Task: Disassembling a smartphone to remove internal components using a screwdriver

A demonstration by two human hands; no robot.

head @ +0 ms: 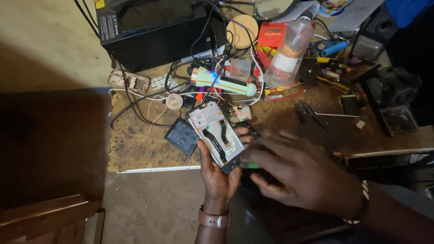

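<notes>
- An opened phone [217,137] with its back cover off is gripped by the fingers [202,151] of the left hand [217,178], thumb on one long edge, fingertips on the other; flex cables and the inner frame face up.
- The phone is held tilted, just above the near edge of the tabletop [140,151].
- The right hand [300,174] is seen blurred, its fingers [257,156] curled beside the phone's lower end; a small green-handled tool [252,166] shows under them, but whether it is actually grasped cannot be told.
- A brown watch strap [214,219] is worn on the left wrist, a beaded band [365,199] on the right.
- Just beside the phone, a flat dark battery [181,135] lies on the tabletop.
- Further back, a pale green torch [221,81] lies on its side, a blue light glowing on it, among tangled wires.
- A clear plastic bottle [289,52] is seen leaning behind the torch.
- A black box [153,31] stands at the far edge.
</notes>
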